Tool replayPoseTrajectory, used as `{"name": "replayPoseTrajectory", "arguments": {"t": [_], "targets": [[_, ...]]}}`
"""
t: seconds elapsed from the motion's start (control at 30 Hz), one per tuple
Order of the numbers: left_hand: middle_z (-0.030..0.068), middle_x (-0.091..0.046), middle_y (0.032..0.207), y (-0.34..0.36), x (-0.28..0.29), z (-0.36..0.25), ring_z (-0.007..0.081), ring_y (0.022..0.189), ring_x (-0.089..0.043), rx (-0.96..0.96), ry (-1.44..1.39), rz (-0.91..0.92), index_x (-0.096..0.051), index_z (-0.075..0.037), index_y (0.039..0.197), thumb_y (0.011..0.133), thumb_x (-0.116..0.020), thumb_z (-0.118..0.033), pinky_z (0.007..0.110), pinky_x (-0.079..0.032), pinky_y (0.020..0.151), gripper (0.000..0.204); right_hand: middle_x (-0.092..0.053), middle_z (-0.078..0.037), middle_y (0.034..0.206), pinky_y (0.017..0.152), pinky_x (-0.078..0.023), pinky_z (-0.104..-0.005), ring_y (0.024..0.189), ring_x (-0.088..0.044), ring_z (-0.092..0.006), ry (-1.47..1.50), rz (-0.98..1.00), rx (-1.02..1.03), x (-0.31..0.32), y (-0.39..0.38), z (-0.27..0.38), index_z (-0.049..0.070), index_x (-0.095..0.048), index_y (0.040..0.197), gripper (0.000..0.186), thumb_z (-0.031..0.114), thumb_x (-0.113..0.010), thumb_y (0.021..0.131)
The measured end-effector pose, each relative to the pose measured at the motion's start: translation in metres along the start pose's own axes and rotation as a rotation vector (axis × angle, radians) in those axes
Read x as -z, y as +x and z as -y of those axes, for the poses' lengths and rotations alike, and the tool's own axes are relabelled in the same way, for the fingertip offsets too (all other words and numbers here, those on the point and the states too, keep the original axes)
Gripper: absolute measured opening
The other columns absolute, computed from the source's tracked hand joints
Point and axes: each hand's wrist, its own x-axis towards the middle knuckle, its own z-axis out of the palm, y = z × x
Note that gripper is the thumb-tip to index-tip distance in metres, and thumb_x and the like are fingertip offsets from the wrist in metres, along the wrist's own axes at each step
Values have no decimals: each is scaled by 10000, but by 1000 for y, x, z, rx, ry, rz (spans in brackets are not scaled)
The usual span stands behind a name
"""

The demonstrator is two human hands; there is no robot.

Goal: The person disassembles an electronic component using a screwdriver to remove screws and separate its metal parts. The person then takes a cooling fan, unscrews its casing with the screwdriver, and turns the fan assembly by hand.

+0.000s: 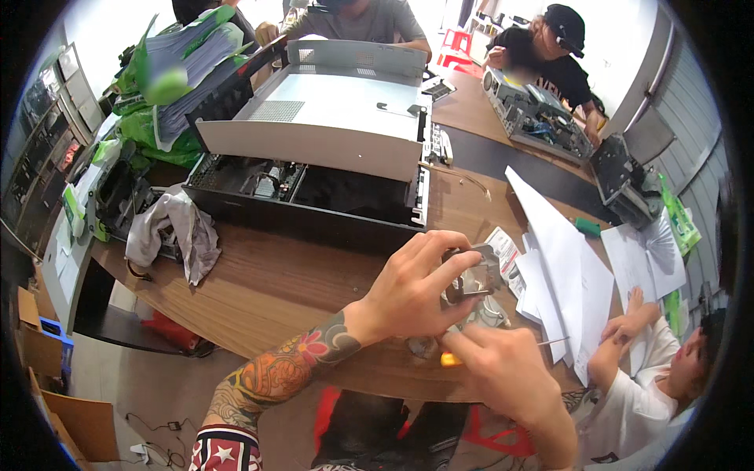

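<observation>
My left hand [412, 286] is closed around a small dark metal part with a pale, shiny inner face [479, 276], held up over the table's near edge. Just below and to the right, my right hand [506, 369] is closed on a screwdriver. Its yellow handle end [450, 359] shows at the left of the fist, and its thin shaft [554, 341] points right, away from the part. Behind my hands lie a crumpled clear-and-grey item [488, 312], partly covered, and a printed paper slip [503, 250].
A black metal case [314, 216] with a tilted grey-white cover [338, 145] fills the table's far side. Loose white sheets [561, 267] lie right, a grey cloth [177, 235] left. Co-workers sit around; one handles an opened device [542, 122]. Green bags [177, 86] stand far left.
</observation>
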Motion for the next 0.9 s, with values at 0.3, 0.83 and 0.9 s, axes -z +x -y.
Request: {"name": "replayPoseTrajectory", "arguments": {"t": [0.3, 0.83, 0.9], "targets": [[107, -568, 1054, 5, 7, -1, 274, 904, -589, -11, 52, -60, -618, -41, 1070, 622, -808, -153, 369, -500, 763, 499, -636, -139, 809, 525, -524, -400, 668, -674, -295, -94, 79, 83, -60, 25, 3, 51, -616, 1076, 285, 115, -602, 799], [152, -563, 1082, 8, 10, -4, 256, 905, -601, 110, 87, -135, -636, -11, 1087, 597, -836, -68, 337, -525, 736, 532, -657, -143, 732, 565, -524, -425, 685, -676, -310, -100, 165, 129, -57, 37, -24, 56, -659, 907, 147, 94, -577, 792], [148, -557, 1093, 10, 11, -5, 248, 903, -603, 130, 118, -134, -634, -8, 1091, 595, -835, -51, 326, -525, 737, 536, -665, -147, 756, 583, -531, -425, 707, -680, -304, -117, 185, 107, -55, 39, -25, 52, -659, 904, 149, 82, -575, 785]]}}
